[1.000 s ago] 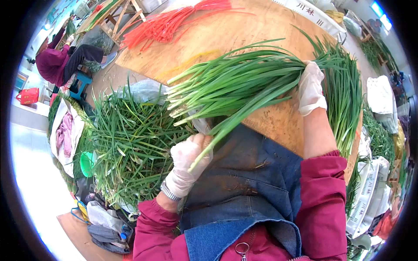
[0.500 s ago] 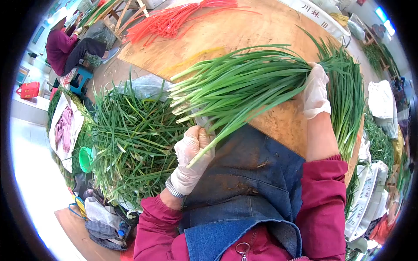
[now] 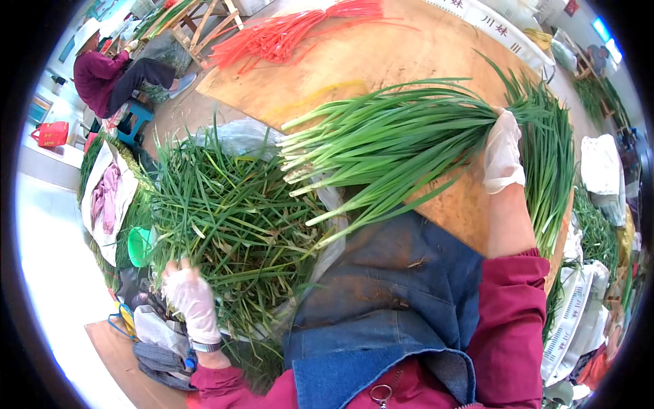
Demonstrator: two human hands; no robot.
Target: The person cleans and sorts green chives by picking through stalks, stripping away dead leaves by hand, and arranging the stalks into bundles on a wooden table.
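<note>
In the head view, my right hand (image 3: 503, 153), in a thin whitish glove, is closed around the leafy part of a bunch of garlic chives (image 3: 388, 140). Their pale stem ends fan out to the left, above the table edge and my lap. My left hand (image 3: 189, 300), gloved too, is over the left edge of a big heap of loose green leaves (image 3: 231, 218). Motion smears its fingers, and whether they hold anything does not show. More long chives (image 3: 545, 157) lie on the table beyond my right wrist.
Red plastic ties (image 3: 286, 37) lie on the wooden table (image 3: 422, 44). A white crate (image 3: 494, 27) stands behind it. Near the heap are a green plastic cup (image 3: 139, 247) and clear plastic sheeting (image 3: 238, 136). Another person (image 3: 102, 71) sits at the back left, by a blue stool (image 3: 136, 119).
My left hand has moved down and left, from beside the stem ends to the far side of the leaf heap. My right hand keeps its hold on the chives, nearly in place.
</note>
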